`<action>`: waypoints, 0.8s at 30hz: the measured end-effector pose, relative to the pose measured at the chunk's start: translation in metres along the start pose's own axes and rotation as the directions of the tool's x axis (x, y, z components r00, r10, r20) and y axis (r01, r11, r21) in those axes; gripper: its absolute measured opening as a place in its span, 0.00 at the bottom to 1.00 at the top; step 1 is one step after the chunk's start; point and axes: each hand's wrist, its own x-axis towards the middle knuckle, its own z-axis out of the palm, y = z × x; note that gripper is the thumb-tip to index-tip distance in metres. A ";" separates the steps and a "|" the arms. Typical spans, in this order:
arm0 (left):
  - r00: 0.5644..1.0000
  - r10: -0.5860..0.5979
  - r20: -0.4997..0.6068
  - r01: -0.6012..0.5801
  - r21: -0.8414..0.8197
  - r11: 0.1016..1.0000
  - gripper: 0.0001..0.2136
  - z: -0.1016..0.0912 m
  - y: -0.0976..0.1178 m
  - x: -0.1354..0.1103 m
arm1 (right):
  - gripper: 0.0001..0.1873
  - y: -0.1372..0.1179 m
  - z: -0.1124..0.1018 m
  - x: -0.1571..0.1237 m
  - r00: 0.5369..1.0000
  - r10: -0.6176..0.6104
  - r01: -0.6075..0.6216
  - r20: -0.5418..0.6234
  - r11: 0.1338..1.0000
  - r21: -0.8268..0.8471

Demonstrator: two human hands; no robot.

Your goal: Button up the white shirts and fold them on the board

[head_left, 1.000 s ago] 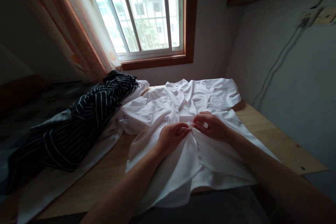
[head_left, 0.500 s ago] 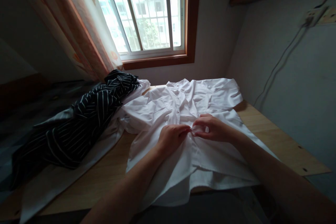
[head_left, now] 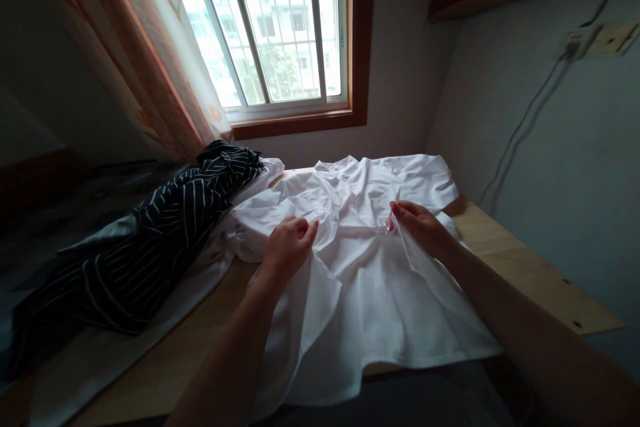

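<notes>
A white shirt lies spread on a wooden table, its collar toward the window and its hem at the near edge. My left hand pinches the left front edge of the shirt. With thumb and fingers closed, my right hand grips the right front edge and lifts it off the layer beneath. Between the hands the two front panels stand apart, and the inside of the back shows. Higher up, toward the collar, the fronts lie close together with small buttons along them.
Black-and-white striped cloth lies heaped at the left over more white fabric. The wooden tabletop reaches right toward a wall with a socket and hanging cord. A window with an orange-patterned curtain is behind.
My hands have moved apart from the middle of the shirt, left hand leftward and right hand up and rightward. The lower front has opened between them. The view has shifted slightly.
</notes>
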 end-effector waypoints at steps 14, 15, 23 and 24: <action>0.930 -0.189 0.315 0.088 0.308 0.947 0.39 0.025 -0.004 -0.006 | 0.34 0.045 0.003 0.003 0.994 0.110 -0.038 0.022 0.519 -0.854; 0.938 -0.177 0.298 0.076 0.322 0.944 0.34 0.026 -0.003 -0.006 | 0.30 0.043 0.006 0.002 0.994 0.110 -0.031 0.028 0.500 -0.865; 0.959 -0.160 0.233 0.086 0.297 0.951 0.16 0.003 0.004 -0.002 | 0.08 0.002 0.013 -0.009 0.992 0.074 0.061 0.107 0.464 -0.884; 0.963 -0.144 0.227 0.076 0.285 0.956 0.16 -0.004 0.004 -0.004 | 0.08 -0.005 0.008 -0.011 0.980 0.095 0.101 0.176 0.523 -0.846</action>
